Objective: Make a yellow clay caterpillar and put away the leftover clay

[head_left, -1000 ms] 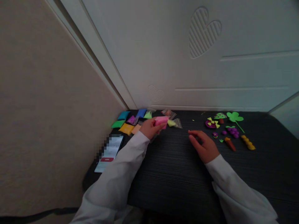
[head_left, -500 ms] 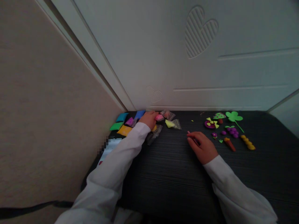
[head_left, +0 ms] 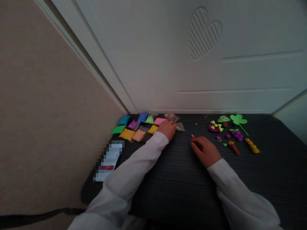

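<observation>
My left hand (head_left: 168,129) lies flat at the right end of several small clay packets, its fingers close to a clear bag with yellow clay (head_left: 180,127). A pink clay packet (head_left: 160,121) rests just beyond the hand. My right hand (head_left: 205,151) is curled on the dark table (head_left: 182,179), pinching a thin pink clay piece (head_left: 192,136). To its right lie clay models: a green clover (head_left: 238,119), a spotted mushroom (head_left: 224,119), purple grapes (head_left: 236,135) and yellow beads (head_left: 251,146).
A white panelled door (head_left: 168,64) with heart reliefs stands along the table's far edge, and a beige wall (head_left: 52,111) rises on the left. A partly blurred paper leaflet (head_left: 107,161) lies at the left edge. My white sleeves cover both forearms.
My left hand has let go of the pink packet, which now lies among the others. That hand has moved right, uncovering the yellow and peach packets. My right hand has barely moved.
</observation>
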`<action>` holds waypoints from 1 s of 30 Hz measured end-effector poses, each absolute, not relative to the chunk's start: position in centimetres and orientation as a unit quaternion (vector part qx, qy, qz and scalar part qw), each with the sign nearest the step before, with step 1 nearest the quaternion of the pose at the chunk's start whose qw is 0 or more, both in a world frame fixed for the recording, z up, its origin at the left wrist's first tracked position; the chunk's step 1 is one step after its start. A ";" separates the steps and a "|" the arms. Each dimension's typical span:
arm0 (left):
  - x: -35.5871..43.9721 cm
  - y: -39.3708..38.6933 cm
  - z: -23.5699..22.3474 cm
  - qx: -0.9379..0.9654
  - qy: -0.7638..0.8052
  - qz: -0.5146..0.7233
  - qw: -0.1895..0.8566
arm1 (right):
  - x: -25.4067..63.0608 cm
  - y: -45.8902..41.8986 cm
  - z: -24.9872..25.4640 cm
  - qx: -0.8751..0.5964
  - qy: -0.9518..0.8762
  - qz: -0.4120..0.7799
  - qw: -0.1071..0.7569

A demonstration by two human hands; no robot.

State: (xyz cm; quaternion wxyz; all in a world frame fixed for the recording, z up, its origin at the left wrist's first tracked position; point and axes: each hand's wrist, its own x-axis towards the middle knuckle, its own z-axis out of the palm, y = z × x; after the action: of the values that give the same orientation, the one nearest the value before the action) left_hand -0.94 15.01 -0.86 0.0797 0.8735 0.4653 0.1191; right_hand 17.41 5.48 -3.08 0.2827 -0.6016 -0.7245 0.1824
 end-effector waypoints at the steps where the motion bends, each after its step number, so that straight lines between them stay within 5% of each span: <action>1: -1.0 15.1 -1.0 0.869 0.468 0.130 0.091 | 17.4 5.5 -3.1 -0.605 -0.726 0.181 0.272; 18: -2.6 9.6 -0.9 0.686 0.542 0.351 0.335 | 17.4 2.8 -0.3 -0.493 -0.825 0.266 0.078; 30: -2.9 8.8 -3.4 0.595 0.499 0.383 0.500 | 15.9 2.4 0.1 -0.483 -0.837 0.258 0.004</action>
State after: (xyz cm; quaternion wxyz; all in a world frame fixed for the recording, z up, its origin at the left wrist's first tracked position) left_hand -2.91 8.79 -3.45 0.5004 0.5948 0.4990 0.3833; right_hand 15.89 2.35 0.06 0.0044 -0.4828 -0.8370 0.2577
